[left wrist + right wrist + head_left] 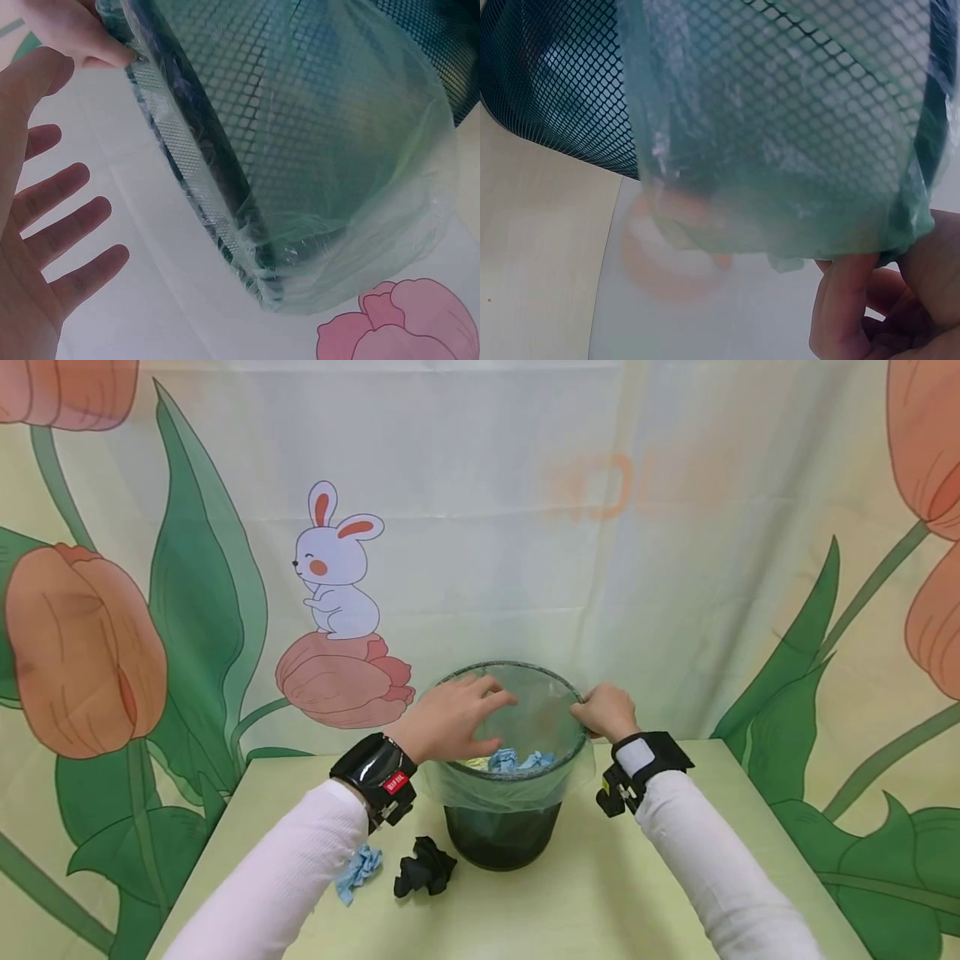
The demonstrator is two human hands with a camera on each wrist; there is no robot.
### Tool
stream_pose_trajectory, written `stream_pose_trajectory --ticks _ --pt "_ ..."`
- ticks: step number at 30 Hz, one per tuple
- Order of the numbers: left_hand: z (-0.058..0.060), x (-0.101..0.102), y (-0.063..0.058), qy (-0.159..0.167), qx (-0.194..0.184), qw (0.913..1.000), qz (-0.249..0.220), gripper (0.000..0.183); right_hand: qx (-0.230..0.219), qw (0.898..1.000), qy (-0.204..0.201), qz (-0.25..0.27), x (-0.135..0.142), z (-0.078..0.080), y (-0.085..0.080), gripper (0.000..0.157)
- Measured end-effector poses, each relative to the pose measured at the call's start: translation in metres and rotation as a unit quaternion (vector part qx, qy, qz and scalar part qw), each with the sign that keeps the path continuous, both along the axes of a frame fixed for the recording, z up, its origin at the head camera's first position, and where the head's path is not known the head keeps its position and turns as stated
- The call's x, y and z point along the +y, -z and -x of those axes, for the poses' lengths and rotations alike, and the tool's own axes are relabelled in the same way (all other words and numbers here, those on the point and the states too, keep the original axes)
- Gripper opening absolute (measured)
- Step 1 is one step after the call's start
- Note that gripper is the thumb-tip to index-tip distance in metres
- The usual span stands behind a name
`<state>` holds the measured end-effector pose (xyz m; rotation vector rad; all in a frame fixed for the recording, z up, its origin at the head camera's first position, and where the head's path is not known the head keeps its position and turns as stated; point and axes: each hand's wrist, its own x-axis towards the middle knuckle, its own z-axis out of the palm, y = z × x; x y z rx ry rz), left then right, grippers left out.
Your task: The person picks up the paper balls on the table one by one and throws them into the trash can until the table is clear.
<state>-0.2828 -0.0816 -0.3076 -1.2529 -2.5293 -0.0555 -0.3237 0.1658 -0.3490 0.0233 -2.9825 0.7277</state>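
Observation:
A black mesh trash bin [504, 842] stands upright, lined with a thin green plastic bag [517, 795] folded out over its rim. My right hand [609, 710] pinches the rim and bag on the right side; in the right wrist view, thumb and fingers [844, 304] close around the bag's edge. Over the left side of the rim, my left hand [456, 714] is spread with fingers apart and nothing in it. The left wrist view shows those fingers [71, 229] away from the rim. Inside the bin lie crumpled blue paper [504, 762] and a bit of yellow paper [477, 763].
On the pale table [570, 910], left of the bin, are a crumpled black paper ball [424, 867] and a crumpled blue one [360, 868] beside my left forearm. Behind the bin hangs a curtain [480, 543] printed with tulips and a rabbit.

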Motion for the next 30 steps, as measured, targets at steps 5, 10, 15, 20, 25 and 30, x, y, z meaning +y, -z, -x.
stream_pose_trajectory --ticks 5,10,15,20,25,30 --pt "-0.009 -0.006 0.001 0.026 0.035 0.9991 0.004 0.045 0.001 1.0 0.002 -0.001 0.001 0.0 0.0 0.047" --pt "-0.021 -0.011 0.003 0.044 0.048 0.9978 0.008 0.044 -0.007 1.0 0.002 -0.001 0.001 0.001 0.0 0.047" --pt "-0.033 -0.016 0.008 0.064 0.07 0.9954 0.013 0.04 -0.008 1.0 0.0 -0.001 0.001 0.002 -0.001 0.047" --pt "-0.043 -0.021 0.015 0.089 0.093 0.9917 0.0 0.034 -0.009 1.0 0.003 0.0 0.0 0.002 -0.001 0.047" --pt "-0.053 -0.028 0.027 0.102 0.092 0.9904 -0.018 0.032 -0.007 1.0 0.004 0.003 0.001 0.002 0.001 0.047" --pt "-0.06 -0.037 0.043 0.094 0.071 0.9929 -0.016 0.036 -0.006 1.0 0.003 0.003 0.001 0.003 0.001 0.046"
